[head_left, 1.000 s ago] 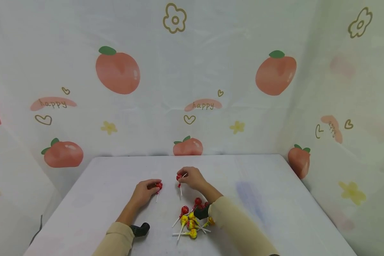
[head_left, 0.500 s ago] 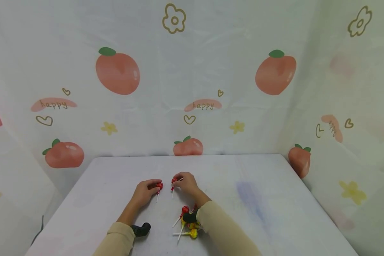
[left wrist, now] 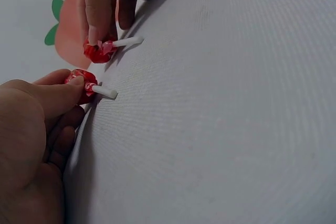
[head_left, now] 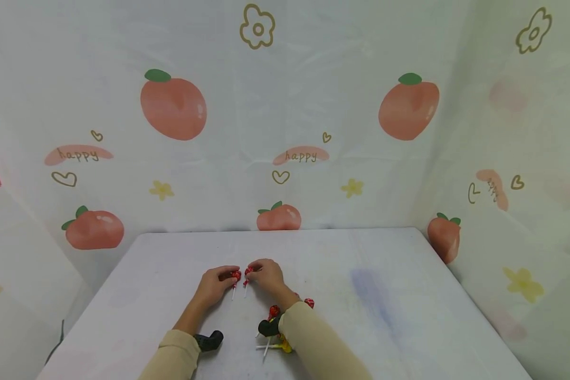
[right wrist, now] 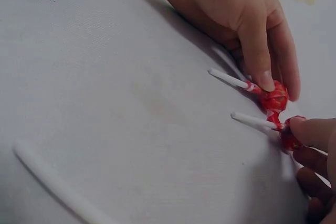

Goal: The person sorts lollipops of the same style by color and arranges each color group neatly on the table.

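My left hand (head_left: 212, 286) pinches a red-wrapped lollipop (head_left: 236, 275) by its candy head between thumb and fingers. Just right of it, my right hand (head_left: 268, 275) pinches a second red lollipop (head_left: 248, 272) the same way. Both white sticks point toward me, roughly side by side. In the left wrist view a narrow gap shows between the left-hand lollipop (left wrist: 86, 85) and the right-hand lollipop (left wrist: 100, 52). From the right wrist, the right-hand lollipop (right wrist: 291, 136) overlaps the wrapper end of the left-hand lollipop (right wrist: 275, 97). Both hands are low at the tabletop.
Under my right forearm lies a pile of lollipops, partly hidden: a red lollipop (head_left: 274, 310), another red one (head_left: 309, 302) and a yellow lollipop (head_left: 286, 346). Black wrist cameras jut from both sleeves. The white table (head_left: 171, 248) meets a fruit-printed backdrop (head_left: 228, 195) behind.
My right hand has moved left and slightly toward me, carrying its red lollipop up close to the other. My right forearm now covers more of the pile. The left hand has stayed still.
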The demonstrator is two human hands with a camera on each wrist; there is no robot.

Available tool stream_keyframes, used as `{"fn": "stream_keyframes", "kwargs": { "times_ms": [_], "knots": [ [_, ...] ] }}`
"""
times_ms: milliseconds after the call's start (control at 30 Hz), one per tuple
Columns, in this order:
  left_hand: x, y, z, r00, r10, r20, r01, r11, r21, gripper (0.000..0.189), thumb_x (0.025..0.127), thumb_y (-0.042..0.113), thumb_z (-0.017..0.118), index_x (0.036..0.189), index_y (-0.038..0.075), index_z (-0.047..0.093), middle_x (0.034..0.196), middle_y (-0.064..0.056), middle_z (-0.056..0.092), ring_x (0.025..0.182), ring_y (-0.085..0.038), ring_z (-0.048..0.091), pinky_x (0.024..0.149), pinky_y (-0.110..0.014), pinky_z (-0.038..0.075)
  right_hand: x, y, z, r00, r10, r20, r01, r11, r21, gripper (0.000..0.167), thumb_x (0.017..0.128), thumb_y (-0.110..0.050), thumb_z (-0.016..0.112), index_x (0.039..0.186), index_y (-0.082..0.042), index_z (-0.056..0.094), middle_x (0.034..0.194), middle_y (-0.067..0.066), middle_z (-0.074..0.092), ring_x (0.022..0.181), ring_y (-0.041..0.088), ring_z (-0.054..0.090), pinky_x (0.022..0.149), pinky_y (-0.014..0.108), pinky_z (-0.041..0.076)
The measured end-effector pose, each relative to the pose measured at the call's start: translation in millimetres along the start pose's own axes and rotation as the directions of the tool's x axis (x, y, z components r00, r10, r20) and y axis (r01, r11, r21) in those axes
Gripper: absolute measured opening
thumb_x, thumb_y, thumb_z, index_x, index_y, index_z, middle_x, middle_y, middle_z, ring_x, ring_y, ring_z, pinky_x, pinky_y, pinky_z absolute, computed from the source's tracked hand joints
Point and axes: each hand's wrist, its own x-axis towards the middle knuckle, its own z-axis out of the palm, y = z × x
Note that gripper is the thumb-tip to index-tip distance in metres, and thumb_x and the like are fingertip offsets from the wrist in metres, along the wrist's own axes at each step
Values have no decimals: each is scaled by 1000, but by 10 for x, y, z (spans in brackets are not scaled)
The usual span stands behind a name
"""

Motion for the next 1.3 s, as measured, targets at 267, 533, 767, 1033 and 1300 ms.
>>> {"fn": "stream_keyframes", "kwargs": {
  "times_ms": [267, 533, 767, 1033, 1300],
  "knots": [
    [2, -7, 4, 1000, 18, 2, -18, 1000, -3, 31, 88, 5, 71, 119, 7, 70, 113, -10, 68, 103, -26, 62, 94, -47, 47, -53, -52, 27, 1000, 8, -9, -9, 999, -37, 17, 82, -20, 79, 98, -13, 75, 88, -5, 65, 81, 13, 57, 80, 35, 47],
    [5, -26, 23, 1000, 24, -5, -24, 1000, -16, 30, 87, 6, 72, 117, 7, 70, 111, -9, 69, 100, -25, 64, 93, -46, 48, -68, -29, 30, 1000, -14, 10, 15, 998, -54, 16, 83, -21, 78, 98, -15, 76, 86, -6, 64, 83, 13, 57, 83, 38, 45],
    [2, -41, 47, 1000, 20, -4, -20, 1000, -1, 31, 88, 8, 72, 118, 8, 70, 112, -9, 68, 99, -24, 64, 91, -46, 49, -64, -29, 32, 1000, 2, 26, -1, 999, -40, 17, 83, -19, 78, 99, -14, 75, 87, -5, 65, 84, 14, 57, 83, 38, 46],
    [-12, -16, 44, 999, 34, -15, -34, 999, 3, 30, 87, 6, 72, 117, 7, 70, 109, -9, 69, 98, -24, 64, 91, -48, 48, -65, -39, 7, 998, 49, 50, -49, 999, 8, 20, 84, -18, 77, 103, -14, 74, 86, -5, 60, 81, 13, 55, 76, 31, 50],
    [-9, -4, 44, 999, 46, -14, -46, 999, 4, 29, 87, 6, 72, 116, 6, 71, 106, -8, 70, 94, -23, 65, 89, -47, 49, -40, -39, -85, 987, 116, 114, -125, 990, 70, 25, 84, -16, 77, 108, -11, 72, 90, -1, 62, 80, 15, 55, 69, 28, 52]
  ]
}}
